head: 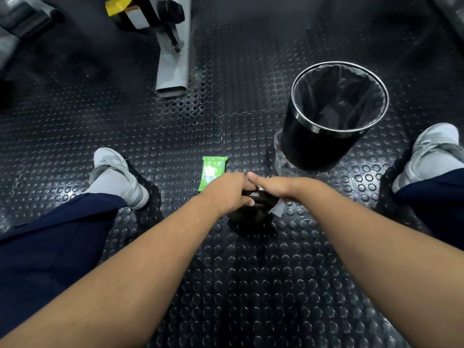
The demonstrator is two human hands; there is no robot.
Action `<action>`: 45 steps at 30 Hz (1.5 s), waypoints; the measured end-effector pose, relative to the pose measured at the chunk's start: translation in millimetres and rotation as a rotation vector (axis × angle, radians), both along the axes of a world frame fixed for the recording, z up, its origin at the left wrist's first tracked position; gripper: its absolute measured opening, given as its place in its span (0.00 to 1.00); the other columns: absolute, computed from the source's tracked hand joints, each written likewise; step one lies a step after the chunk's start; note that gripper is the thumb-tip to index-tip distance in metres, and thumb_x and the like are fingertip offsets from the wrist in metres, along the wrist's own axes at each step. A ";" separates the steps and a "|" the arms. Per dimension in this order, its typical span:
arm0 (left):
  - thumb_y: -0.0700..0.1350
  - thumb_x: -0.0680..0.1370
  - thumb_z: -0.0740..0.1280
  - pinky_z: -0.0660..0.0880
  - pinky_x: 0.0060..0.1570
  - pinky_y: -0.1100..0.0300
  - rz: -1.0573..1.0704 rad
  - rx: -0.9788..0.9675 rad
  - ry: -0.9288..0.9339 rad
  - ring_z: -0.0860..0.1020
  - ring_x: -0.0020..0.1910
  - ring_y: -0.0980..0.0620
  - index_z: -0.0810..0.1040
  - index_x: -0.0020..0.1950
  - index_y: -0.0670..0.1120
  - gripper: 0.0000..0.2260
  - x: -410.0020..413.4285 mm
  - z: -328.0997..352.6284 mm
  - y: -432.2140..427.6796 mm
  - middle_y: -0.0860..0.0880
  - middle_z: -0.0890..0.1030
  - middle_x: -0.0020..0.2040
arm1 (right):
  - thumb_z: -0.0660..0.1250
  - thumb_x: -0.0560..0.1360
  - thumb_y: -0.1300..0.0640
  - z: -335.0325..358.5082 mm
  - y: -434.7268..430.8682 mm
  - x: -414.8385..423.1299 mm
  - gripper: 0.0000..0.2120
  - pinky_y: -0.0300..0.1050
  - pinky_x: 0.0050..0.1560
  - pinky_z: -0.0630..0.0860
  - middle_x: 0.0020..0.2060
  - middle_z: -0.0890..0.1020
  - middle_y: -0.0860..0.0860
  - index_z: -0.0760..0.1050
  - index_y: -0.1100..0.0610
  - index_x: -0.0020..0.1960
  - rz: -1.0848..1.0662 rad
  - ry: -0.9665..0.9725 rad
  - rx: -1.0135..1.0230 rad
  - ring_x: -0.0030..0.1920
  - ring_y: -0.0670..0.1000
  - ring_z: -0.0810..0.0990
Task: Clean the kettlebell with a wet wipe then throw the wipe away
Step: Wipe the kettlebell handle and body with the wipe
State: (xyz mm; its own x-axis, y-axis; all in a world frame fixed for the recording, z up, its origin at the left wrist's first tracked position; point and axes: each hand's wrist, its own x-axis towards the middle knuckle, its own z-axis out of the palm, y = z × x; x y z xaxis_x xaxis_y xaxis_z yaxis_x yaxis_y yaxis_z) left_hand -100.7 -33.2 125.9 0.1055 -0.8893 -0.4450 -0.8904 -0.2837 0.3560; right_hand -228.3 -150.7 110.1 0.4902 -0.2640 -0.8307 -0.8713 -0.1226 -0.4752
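Between the shoes, on the studded rubber floor: black kettlebell, mostly hidden under both hands. I note the left hand clamped round its handle, fingers curled over the top and thumb tucked beneath. The right hand lies over the far side, and a corner of the white wipe pokes out below the wrist (its fingers run out of my sight, so I cannot tell whether they grip the wipe or only press it). The green pack of wipes lies flat just beyond the left hand. The black bin, lined with a bag, stands upright to the right, near the right shoe.
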 end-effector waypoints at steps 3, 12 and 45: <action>0.54 0.78 0.74 0.76 0.60 0.49 0.008 0.010 0.011 0.78 0.59 0.46 0.82 0.67 0.56 0.17 1.7 -2.9 0.4 0.48 0.80 0.59 | 0.44 0.77 0.23 14.8 -5.4 -3.4 0.47 0.59 0.77 0.61 0.82 0.62 0.58 0.63 0.55 0.82 0.059 0.025 -0.023 0.80 0.61 0.64; 0.54 0.79 0.72 0.76 0.59 0.48 -0.017 0.028 0.003 0.77 0.56 0.46 0.82 0.66 0.56 0.15 0.7 -1.8 -0.6 0.48 0.78 0.55 | 0.46 0.79 0.24 -7.4 -1.5 -8.1 0.43 0.58 0.77 0.62 0.78 0.71 0.56 0.73 0.54 0.77 -0.113 -0.012 0.076 0.77 0.60 0.69; 0.52 0.81 0.71 0.71 0.56 0.60 -0.073 -0.004 -0.063 0.75 0.56 0.51 0.73 0.77 0.56 0.24 3.1 -7.6 -2.0 0.51 0.76 0.57 | 0.64 0.77 0.32 -12.0 45.5 19.4 0.32 0.56 0.57 0.83 0.59 0.85 0.56 0.79 0.59 0.64 -1.742 -0.272 0.608 0.54 0.60 0.86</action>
State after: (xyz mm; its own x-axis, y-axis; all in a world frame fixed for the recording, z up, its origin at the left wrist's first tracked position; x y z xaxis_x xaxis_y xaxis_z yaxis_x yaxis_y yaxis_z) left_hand -97.5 -35.2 118.3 0.0675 -0.8975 -0.4358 -0.9293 -0.2156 0.2999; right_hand -208.9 -105.2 98.1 0.1479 -0.2859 -0.9468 0.2842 0.9292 -0.2362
